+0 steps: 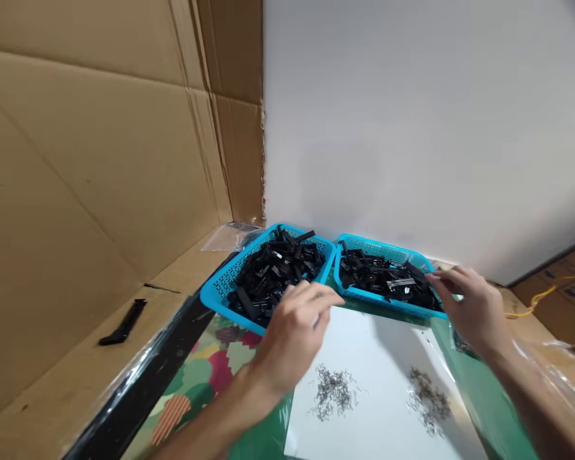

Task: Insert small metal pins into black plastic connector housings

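My left hand [299,326] is over the front right side of a blue basket [211,297] heaped with black plastic parts [268,271]. Its fingers are curled together, and whatever they hold is hidden. At the right end of a second blue basket [388,298], my right hand [476,310] has thumb and forefinger brought together; I cannot make out anything between them. This basket also contains black plastic parts [378,271]. Below the hands, a white board [364,421] carries two piles of small bent metal wire pieces, a left pile [335,391] and a right pile [429,399].
Cardboard [100,160] walls off the left, and a white wall [412,128] stands behind the baskets. One long black part [124,322] lies at the left. A clear plastic bag [225,237] sits at the back corner. A yellow cord [541,295] runs along the right.
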Demonstrator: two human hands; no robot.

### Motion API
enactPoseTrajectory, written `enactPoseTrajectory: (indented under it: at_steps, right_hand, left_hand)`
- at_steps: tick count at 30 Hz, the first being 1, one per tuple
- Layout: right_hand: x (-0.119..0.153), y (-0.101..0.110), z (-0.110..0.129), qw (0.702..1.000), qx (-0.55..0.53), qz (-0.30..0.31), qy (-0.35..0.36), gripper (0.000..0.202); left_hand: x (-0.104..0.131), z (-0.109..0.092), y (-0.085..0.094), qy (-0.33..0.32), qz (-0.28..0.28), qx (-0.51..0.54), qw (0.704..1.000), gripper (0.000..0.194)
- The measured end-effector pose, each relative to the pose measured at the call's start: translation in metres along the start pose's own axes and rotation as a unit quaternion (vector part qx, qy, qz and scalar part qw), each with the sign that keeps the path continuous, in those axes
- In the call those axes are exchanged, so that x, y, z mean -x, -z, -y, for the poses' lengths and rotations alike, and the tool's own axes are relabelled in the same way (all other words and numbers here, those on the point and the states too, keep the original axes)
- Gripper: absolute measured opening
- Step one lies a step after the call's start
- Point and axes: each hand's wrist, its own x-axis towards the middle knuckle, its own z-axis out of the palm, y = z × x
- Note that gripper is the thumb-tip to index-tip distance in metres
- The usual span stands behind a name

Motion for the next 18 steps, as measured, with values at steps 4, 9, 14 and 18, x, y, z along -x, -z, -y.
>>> enactPoseTrajectory:
  at_steps: [4,9,14,18]
  right_hand:
    - [-0.03,-0.007,-0.028,0.99,-0.037,0.085,-0.103,0.058]
    - [-0.012,0.005,-0.011,0.986,-0.11,0.066,-0.108,0.045]
    - [0.029,0.033,0.003,0.977,-0.169,0.112,-0.065,0.034]
    - [0.06,0.051,-0.008,0.969,-0.168,0.164,-0.077,0.033]
  left_hand:
    - [-0.025,0.022,0.028,0.065,0.054,-0.273,0.958,0.024]
    - [-0.042,0.049,0.029,0.037,0.153,-0.325,0.933,0.018]
    - [-0.066,0.061,0.018,0.013,0.219,-0.314,0.924,0.016]
    - [-0.085,0.065,0.027,0.003,0.254,-0.269,0.929,0.01]
